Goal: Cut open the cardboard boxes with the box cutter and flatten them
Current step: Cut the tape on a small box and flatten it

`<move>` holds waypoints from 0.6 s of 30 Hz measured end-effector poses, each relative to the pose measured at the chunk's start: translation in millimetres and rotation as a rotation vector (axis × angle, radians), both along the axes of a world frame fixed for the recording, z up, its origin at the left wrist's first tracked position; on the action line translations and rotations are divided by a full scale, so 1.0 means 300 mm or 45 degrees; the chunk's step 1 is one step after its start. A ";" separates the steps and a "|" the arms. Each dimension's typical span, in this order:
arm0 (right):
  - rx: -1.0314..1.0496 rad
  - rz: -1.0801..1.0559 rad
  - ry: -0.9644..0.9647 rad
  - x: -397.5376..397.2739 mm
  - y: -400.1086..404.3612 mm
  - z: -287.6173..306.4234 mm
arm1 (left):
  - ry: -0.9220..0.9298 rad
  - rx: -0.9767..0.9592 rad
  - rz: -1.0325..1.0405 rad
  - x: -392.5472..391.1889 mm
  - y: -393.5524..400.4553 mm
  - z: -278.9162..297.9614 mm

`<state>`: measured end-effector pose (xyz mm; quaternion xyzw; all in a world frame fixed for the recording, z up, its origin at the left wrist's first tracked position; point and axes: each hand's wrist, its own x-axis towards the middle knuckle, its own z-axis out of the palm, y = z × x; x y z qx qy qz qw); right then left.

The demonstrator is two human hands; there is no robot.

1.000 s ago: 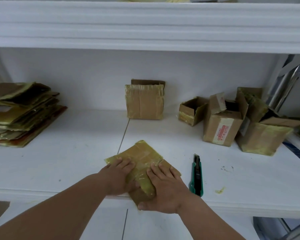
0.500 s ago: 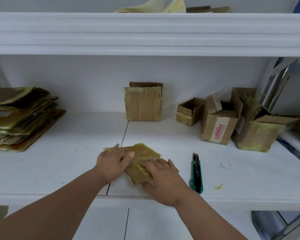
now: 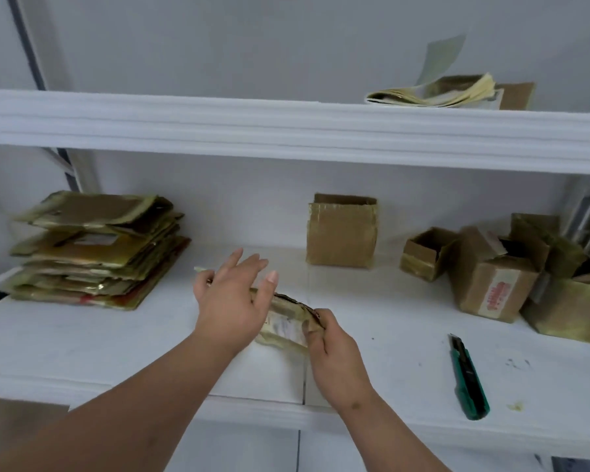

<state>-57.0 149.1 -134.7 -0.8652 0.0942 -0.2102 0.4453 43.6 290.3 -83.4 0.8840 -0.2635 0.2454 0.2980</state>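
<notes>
Stack of flattened boxes (image 3: 96, 248): far left on the white shelf (image 3: 65, 338), a tall pile of flat, tape-covered cardboard sheets lying on one another, well apart from the hands.
Left grip (image 3: 234, 301): the left hand is open, fingers spread and nearly straight, palm down over the left part of the flattened box; whether it presses on the cardboard or is just above it cannot be told.
Flattened box (image 3: 286, 323): a crushed, tape-covered cardboard piece at the middle of the shelf near the front edge, lifted at its right end, partly hidden under the left hand.
Right grip (image 3: 327, 338): the right hand has its fingers and thumb curled round the right end of the flattened box, pinching it.
Standing box (image 3: 342, 231): upright against the back wall, behind and to the right of the hands, closed with tape on the front.
Box cutter (image 3: 468, 376): green and black, lying alone on the shelf to the right of the right hand, near the front edge, in neither hand.
Open boxes (image 3: 491, 274): a group at the right end of the shelf, flaps up, one with a red-printed label, touching one another.
Upper shelf papers (image 3: 433, 93): a loose sheaf of yellowish sheets on the shelf above, right side.
</notes>
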 end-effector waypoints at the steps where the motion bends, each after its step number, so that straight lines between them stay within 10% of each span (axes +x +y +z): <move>1: 0.016 -0.028 -0.022 0.026 0.043 0.000 | -0.008 -0.043 0.044 0.020 0.056 0.013; 9: 0.899 -0.003 -0.148 0.198 0.362 0.049 | 0.559 -0.013 0.394 0.163 0.474 0.013; 14: 1.134 0.081 -0.146 0.334 0.492 0.082 | 1.239 -0.904 0.017 0.204 0.599 0.016; 18: 1.157 0.235 -0.061 0.420 0.529 0.089 | 1.155 -1.168 0.075 0.285 0.656 0.051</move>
